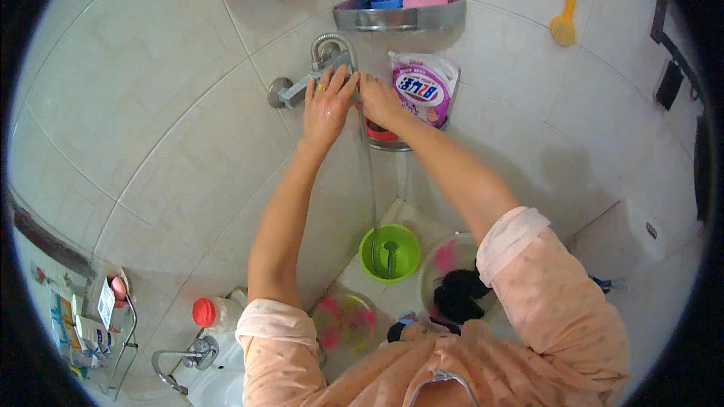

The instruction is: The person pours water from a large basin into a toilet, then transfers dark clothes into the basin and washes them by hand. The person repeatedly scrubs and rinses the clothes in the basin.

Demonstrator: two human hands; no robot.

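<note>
Both my hands are up at a chrome shower mixer tap (297, 89) on the tiled wall. My left hand (328, 106), wearing a gold-coloured ring, lies with its fingers over the tap body. At the tap's right end my right hand (380, 99) has its fingers curled in; the part under them is hidden. A metal shower hose (370, 181) loops over the tap and hangs down into a green plastic basin (407, 277) on the floor. Inside that basin lies a shower head (390, 251).
A detergent pouch (424, 90) stands on a lower corner shelf beside my right hand, below an upper shelf (404, 20) with bottles. Dark cloth (461, 294) sits in a large basin; another basin (345, 325) is nearby. A washbasin faucet (181, 356) is lower left.
</note>
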